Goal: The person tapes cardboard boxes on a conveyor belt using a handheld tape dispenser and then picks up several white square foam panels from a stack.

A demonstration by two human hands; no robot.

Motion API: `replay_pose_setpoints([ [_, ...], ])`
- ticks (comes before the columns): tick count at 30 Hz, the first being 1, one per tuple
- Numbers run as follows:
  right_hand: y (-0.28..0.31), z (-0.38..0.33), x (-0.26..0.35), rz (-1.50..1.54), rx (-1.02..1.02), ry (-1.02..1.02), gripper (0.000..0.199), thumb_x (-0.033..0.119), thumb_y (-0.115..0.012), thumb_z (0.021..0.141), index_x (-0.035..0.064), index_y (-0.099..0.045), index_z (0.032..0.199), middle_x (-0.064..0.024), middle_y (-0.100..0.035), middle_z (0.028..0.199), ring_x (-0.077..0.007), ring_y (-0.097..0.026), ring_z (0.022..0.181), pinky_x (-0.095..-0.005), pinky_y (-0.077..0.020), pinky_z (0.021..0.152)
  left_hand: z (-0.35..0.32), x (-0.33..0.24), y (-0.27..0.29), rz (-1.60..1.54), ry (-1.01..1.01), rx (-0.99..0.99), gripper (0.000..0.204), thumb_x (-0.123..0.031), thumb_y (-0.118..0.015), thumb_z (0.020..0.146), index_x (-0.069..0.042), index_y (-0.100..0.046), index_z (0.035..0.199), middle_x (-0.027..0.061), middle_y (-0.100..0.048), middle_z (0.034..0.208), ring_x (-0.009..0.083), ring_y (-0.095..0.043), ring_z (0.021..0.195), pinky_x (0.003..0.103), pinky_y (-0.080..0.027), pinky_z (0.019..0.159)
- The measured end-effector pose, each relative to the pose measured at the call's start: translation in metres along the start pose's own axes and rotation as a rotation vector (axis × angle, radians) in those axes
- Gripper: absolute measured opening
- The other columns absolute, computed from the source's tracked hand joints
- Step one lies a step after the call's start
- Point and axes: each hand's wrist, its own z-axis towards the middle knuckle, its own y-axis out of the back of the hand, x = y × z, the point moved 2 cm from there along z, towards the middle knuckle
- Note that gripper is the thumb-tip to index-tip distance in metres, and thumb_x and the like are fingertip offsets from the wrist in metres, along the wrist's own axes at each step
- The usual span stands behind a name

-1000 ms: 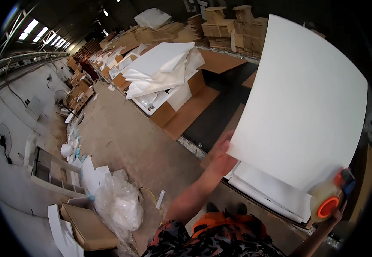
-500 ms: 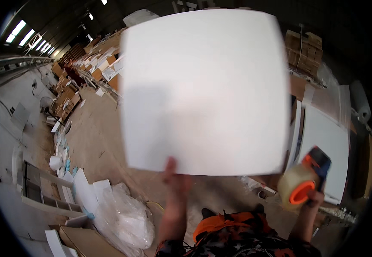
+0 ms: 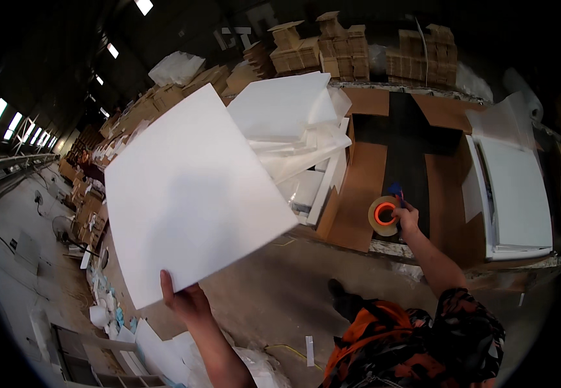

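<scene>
Left hand (image 3: 187, 299) pinches white sheet (image 3: 190, 194) (tilted, raised); right hand (image 3: 408, 220) clamped on tape dispenser (image 3: 384, 214) over flattened cardboard (image 3: 358, 194).

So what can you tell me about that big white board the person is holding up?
The large white square sheet looks thin, flat, stiff and smooth, like foam or plastic board, plain with no marks. It is held up in the air, tilted so one corner points up. The left hand pinches its lower edge, thumb in front; nothing else touches it. Soft shadow falls across its lower middle. It hides part of the floor and of the stacked cardboard boxes behind.
</scene>
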Motion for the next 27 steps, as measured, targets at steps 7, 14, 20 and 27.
replay_pose_setpoints([
  [7, 0.021, 0.081, -0.072, -0.305, 0.010, -0.044, 0.075, 0.016, -0.069, 0.060, -0.0099, -0.052, 0.128, -0.0233, -0.049, 0.135, -0.0331, -0.049, 0.120, -0.0366, -0.0401, 0.097, 0.146, 0.119, -0.096, -0.130, 0.153, 0.161, 0.042, -0.014, -0.059, 0.092, 0.001, -0.046, 0.130, 0.0124, -0.056, 0.128, 0.0234, -0.056, 0.116, 0.036, -0.047, 0.102],
  [14, -0.026, 0.066, 0.069, -0.423, -0.312, 0.381, 0.076, 0.037, -0.072, 0.077, -0.0034, -0.047, 0.136, -0.0212, -0.041, 0.144, -0.0330, -0.038, 0.133, -0.0421, -0.0287, 0.109, 0.211, 0.187, -0.132, 0.043, 0.449, 0.079, 0.040, -0.016, -0.061, 0.092, -0.001, -0.048, 0.127, 0.0100, -0.058, 0.123, 0.0206, -0.059, 0.112, 0.036, -0.052, 0.096],
  [20, -0.148, 0.110, 0.186, -0.077, -0.066, 0.379, 0.067, 0.044, -0.065, 0.082, 0.0004, -0.052, 0.132, -0.0114, -0.056, 0.125, -0.0215, -0.050, 0.116, -0.0344, -0.0361, 0.099, 0.219, 0.189, -0.053, 0.625, 0.985, 0.341, 0.069, -0.064, -0.046, 0.091, 0.003, -0.062, 0.102, 0.0196, -0.067, 0.097, 0.0302, -0.066, 0.079, 0.039, -0.054, 0.069],
  [27, -0.227, 0.152, 0.172, -0.084, 0.365, -0.162, 0.072, 0.055, -0.057, 0.085, 0.0045, -0.048, 0.135, -0.0133, -0.055, 0.128, -0.0233, -0.055, 0.113, -0.0365, -0.0433, 0.096, 0.393, 0.145, 0.005, 0.519, 0.389, -0.029, 0.072, -0.070, -0.039, 0.090, -0.008, -0.051, 0.123, 0.0042, -0.060, 0.110, 0.0176, -0.056, 0.098, 0.036, -0.046, 0.084],
])
